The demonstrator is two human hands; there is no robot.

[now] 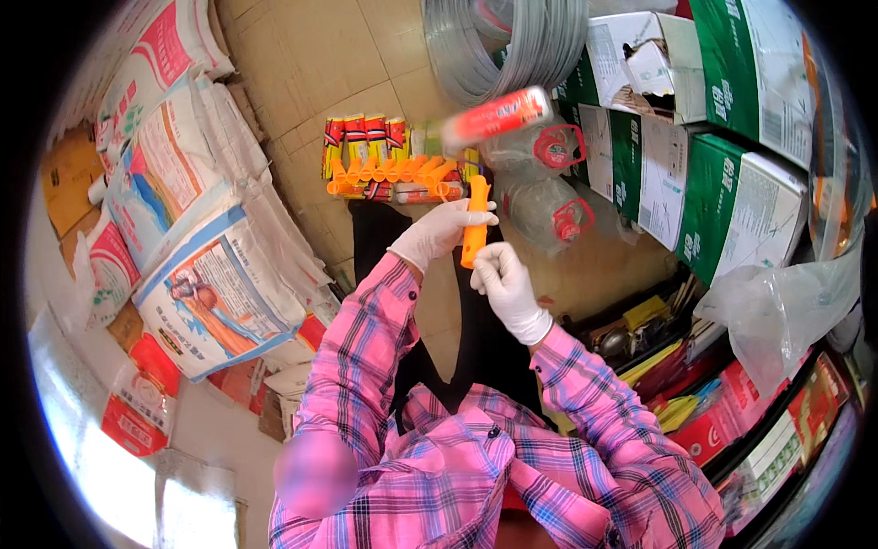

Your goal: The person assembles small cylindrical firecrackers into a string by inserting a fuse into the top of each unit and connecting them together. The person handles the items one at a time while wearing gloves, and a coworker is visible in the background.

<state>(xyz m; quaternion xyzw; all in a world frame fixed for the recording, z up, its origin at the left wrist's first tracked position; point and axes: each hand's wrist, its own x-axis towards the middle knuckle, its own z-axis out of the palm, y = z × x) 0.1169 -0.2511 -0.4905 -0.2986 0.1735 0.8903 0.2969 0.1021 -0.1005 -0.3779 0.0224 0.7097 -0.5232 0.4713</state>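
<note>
My left hand [439, 231], in a white glove, is closed round an orange plastic handle [476, 220] in front of me. My gloved right hand [508, 285] has its fingers bent and pressed together at the handle's lower end; whether they pinch the handle or something small is hidden. Just beyond the handle's top is a blurred red-and-white wrapped cylinder [498, 119]; I cannot tell whether the two are joined. On the floor ahead lies a row of yellow-and-red wrapped rolls [355, 137] with orange handles [393, 171], like paint rollers.
Stacked sacks [219, 284] stand on the left. Ahead are a coil of grey wire [508, 55] and clear plastic jugs with red caps [558, 146]. Green-and-white cartons [695, 183] are piled on the right. A crate of mixed goods [677, 339] and a clear plastic bag [777, 297] are nearer.
</note>
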